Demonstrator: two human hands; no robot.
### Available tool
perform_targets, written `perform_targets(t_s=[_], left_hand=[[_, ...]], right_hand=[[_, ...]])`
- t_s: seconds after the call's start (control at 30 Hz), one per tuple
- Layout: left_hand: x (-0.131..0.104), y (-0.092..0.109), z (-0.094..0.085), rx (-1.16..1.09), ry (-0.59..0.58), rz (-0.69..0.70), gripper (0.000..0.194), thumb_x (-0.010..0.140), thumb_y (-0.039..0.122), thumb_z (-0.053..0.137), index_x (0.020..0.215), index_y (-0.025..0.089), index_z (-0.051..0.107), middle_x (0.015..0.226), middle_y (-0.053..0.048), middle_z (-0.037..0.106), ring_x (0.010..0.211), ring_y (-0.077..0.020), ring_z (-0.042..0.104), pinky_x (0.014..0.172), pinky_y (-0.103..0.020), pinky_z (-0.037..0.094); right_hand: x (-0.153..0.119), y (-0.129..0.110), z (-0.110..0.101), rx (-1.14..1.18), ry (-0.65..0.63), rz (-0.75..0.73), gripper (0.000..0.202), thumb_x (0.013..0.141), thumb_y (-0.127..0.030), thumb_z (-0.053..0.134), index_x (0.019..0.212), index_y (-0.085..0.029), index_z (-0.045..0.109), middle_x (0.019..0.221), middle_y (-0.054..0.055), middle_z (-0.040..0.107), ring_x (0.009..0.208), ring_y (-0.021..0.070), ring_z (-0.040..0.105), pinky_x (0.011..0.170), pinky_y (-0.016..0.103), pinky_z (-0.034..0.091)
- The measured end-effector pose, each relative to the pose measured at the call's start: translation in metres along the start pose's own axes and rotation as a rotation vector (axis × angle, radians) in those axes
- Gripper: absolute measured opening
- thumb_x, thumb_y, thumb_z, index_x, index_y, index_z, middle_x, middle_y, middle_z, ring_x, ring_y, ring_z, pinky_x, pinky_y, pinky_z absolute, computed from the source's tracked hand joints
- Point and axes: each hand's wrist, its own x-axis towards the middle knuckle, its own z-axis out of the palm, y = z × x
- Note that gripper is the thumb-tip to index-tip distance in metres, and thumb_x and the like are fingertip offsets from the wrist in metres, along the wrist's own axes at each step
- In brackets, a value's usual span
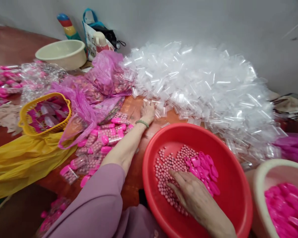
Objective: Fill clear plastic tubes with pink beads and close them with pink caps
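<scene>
My left hand (147, 111), with a green bracelet at the wrist, reaches forward to the near edge of a big heap of clear plastic tubes (188, 79). Its fingers look stretched out beside a few loose tubes, though they are small and partly blurred. Inside a red basin (149, 165) my right hand (188, 190) rests low over small pink beads (165, 168), thumb and fingers apart. Bright pink plastic caps (205, 168) lie in the same basin, just beyond that hand. Several bead-filled tubes with pink caps (99, 142) are scattered under and left of my left forearm.
A pale tub (259, 178) of pink caps stands at the right. On the left are a yellow basket (46, 129) with pink packets, a yellow plastic bag (27, 158) and purple bags (105, 69). A cream basin (64, 59) sits near the wall.
</scene>
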Motion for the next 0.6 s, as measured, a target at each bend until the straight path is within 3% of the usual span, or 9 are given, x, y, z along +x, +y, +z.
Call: perform_targets(t_s=[0.17, 0.33, 0.47, 0.53, 0.6], left_hand=[[-0.032, 0.020, -0.003, -0.033, -0.097, 0.132, 0.033, 0.088, 0.008, 0.043, 0.116, 0.011, 0.061, 0.134, -0.021, 0.053, 0.127, -0.0297, 0.046, 0.102, -0.042, 0.039], [-0.036, 0.012, -0.017, -0.100, -0.162, 0.108, 0.031, 0.091, 0.010, 0.042, 0.118, 0.011, 0.057, 0.120, -0.018, 0.064, 0.114, -0.0240, 0.059, 0.092, -0.032, 0.045], [-0.036, 0.008, -0.023, -0.142, -0.196, 0.003, 0.037, 0.096, 0.036, 0.045, 0.119, 0.010, 0.056, 0.117, -0.020, 0.067, 0.108, -0.0263, 0.065, 0.084, -0.032, 0.048], [-0.038, 0.013, -0.022, -0.151, -0.220, -0.030, 0.052, 0.090, 0.054, 0.051, 0.117, 0.009, 0.058, 0.118, -0.022, 0.067, 0.111, -0.0303, 0.064, 0.086, -0.034, 0.049], [-0.040, 0.023, -0.020, -0.151, -0.245, -0.042, 0.063, 0.082, 0.061, 0.059, 0.117, 0.009, 0.060, 0.120, -0.023, 0.066, 0.116, -0.0334, 0.062, 0.090, -0.036, 0.048]], right_hand=[[-0.003, -0.003, -0.007, -0.046, -0.004, 0.001, 0.022, 0.089, -0.016, 0.057, 0.111, -0.015, 0.061, 0.085, 0.009, 0.072, 0.074, 0.0246, 0.071, 0.066, 0.039, 0.061], [-0.010, 0.014, -0.028, -0.079, 0.088, -0.021, 0.022, 0.095, -0.022, 0.051, 0.113, -0.014, 0.061, 0.092, 0.011, 0.075, 0.078, 0.0229, 0.073, 0.068, 0.035, 0.060], [0.002, 0.037, -0.050, -0.073, 0.137, -0.011, 0.028, 0.099, -0.030, 0.047, 0.117, -0.015, 0.062, 0.101, 0.012, 0.076, 0.088, 0.0230, 0.074, 0.075, 0.035, 0.060], [0.013, 0.043, -0.060, -0.065, 0.145, 0.011, 0.029, 0.099, -0.033, 0.047, 0.116, -0.016, 0.063, 0.102, 0.011, 0.076, 0.090, 0.0232, 0.074, 0.077, 0.036, 0.060], [0.025, 0.042, -0.065, -0.067, 0.153, 0.031, 0.029, 0.099, -0.033, 0.048, 0.116, -0.015, 0.064, 0.104, 0.012, 0.075, 0.092, 0.0246, 0.073, 0.079, 0.039, 0.059]])
